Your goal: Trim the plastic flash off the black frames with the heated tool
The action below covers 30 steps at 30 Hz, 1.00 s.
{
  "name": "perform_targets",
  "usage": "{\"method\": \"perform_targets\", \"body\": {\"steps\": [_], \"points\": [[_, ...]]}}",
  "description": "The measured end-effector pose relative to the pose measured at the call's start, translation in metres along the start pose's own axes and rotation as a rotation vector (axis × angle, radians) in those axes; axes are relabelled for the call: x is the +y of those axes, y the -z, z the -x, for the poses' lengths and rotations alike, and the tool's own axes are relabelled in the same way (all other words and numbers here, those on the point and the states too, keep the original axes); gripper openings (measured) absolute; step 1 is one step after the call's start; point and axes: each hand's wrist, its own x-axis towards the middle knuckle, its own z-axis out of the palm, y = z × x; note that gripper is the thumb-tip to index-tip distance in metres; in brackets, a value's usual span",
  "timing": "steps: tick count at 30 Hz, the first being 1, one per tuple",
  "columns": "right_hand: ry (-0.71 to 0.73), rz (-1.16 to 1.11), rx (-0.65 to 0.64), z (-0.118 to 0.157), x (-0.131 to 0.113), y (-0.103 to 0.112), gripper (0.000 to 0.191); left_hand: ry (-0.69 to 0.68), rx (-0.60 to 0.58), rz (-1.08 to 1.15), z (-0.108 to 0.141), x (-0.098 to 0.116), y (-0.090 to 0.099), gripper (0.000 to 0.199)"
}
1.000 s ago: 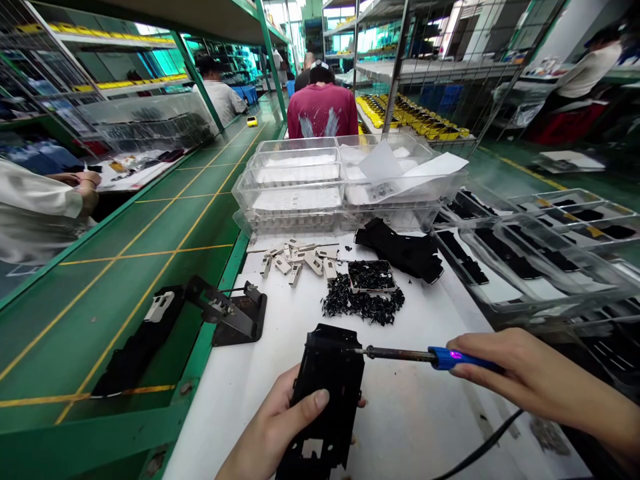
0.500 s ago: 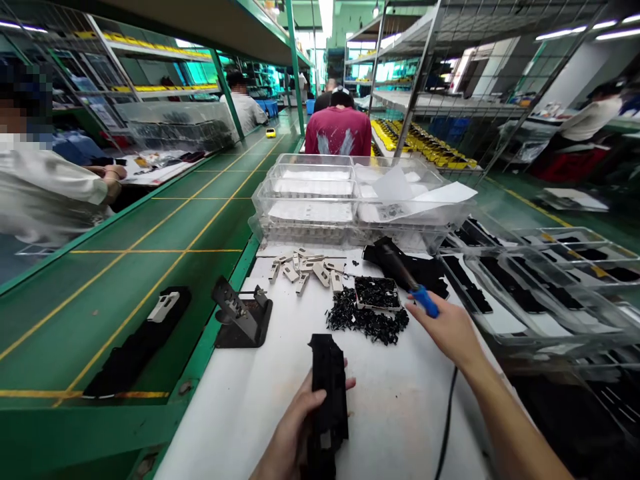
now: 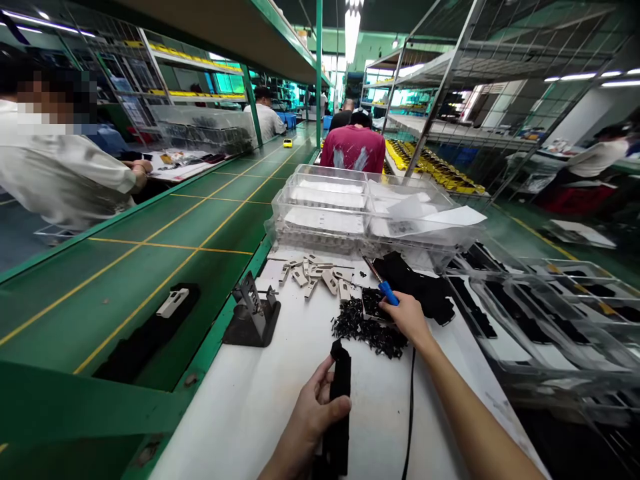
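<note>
My left hand (image 3: 320, 413) is wrapped round a long black part (image 3: 341, 400), held upright over the front of the white table (image 3: 250, 407). In my right hand (image 3: 407, 317) is a blue-handled soldering iron (image 3: 388, 292), its metal tip pointing up and left. That hand is over the small box of black pieces (image 3: 371, 303), beside a loose heap of small black parts (image 3: 367, 333). Beige plastic pieces (image 3: 327, 281) lie behind the heap. Right of them is a folded black item (image 3: 415, 287).
A metal iron stand (image 3: 253, 313) is at the table's left edge. Clear trays (image 3: 320, 223) are stacked at the back, more trays (image 3: 525, 320) at right. A black part (image 3: 150, 333) lies on the green conveyor (image 3: 125, 267). A person (image 3: 55, 153) sits at left.
The view has shifted, moving the scene rightward. My right hand has brought the iron left to the box of black pieces. My left hand has turned the black part so its narrow side shows.
</note>
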Motion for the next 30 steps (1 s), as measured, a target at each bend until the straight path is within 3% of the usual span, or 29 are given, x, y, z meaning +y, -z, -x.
{"method": "perform_targets", "body": {"steps": [7,14,21,27,30], "points": [[-0.072,-0.339,0.144,0.0,0.011,0.0,0.028,0.054,0.056,-0.177,-0.005,0.005,-0.012,0.103],[-0.073,-0.835,0.1,0.01,0.003,0.001,0.026,0.003,0.034,-0.38,-0.011,-0.001,-0.008,0.076],[-0.025,-1.262,0.049,0.061,-0.024,0.018,0.03,-0.074,0.048,-0.367,-0.01,0.021,-0.018,0.055],[-0.109,-1.368,-0.029,0.104,-0.044,0.025,0.027,-0.231,0.037,-0.598,-0.012,0.04,-0.037,0.037],[-0.13,-1.374,-0.011,0.116,-0.052,0.025,0.025,-0.225,0.06,-0.592,-0.01,0.042,-0.044,0.039]]}}
